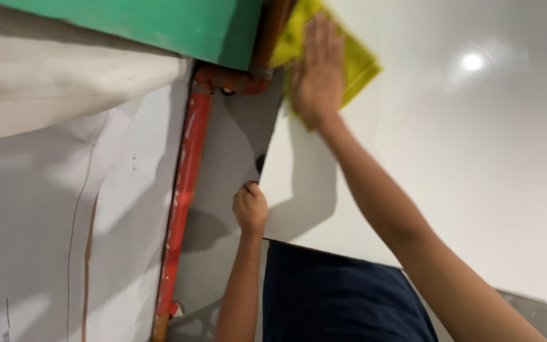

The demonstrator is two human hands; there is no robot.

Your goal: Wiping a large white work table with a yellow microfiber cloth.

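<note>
The right hand point(316, 69) lies flat and spread wide, palm pressed against a yellow cloth point(356, 60) on a glossy white panel point(463, 164). The cloth sits near the panel's upper left corner, bunched under the fingers, with one corner sticking out to the right of the hand and another part reaching up toward the pipe joint above. The left hand point(250, 207) is lower down, curled narrow around the panel's left edge, fingers closed on that edge just below a small dark round fitting point(260, 163). A bright lamp reflection point(473, 61) shows on the panel's shiny face. Left of the panel a grey wall strip point(235, 145) runs downward, and beside it stands an orange-red vertical pipe point(183, 190), which bends at an elbow joint point(232, 79) at the top. A green panel point(159, 22) crosses above the pipe. Further left is a rough white wall point(45, 209) with thin cracks. Dark blue fabric point(330, 297) shows below the white panel, between the two forearms.
</note>
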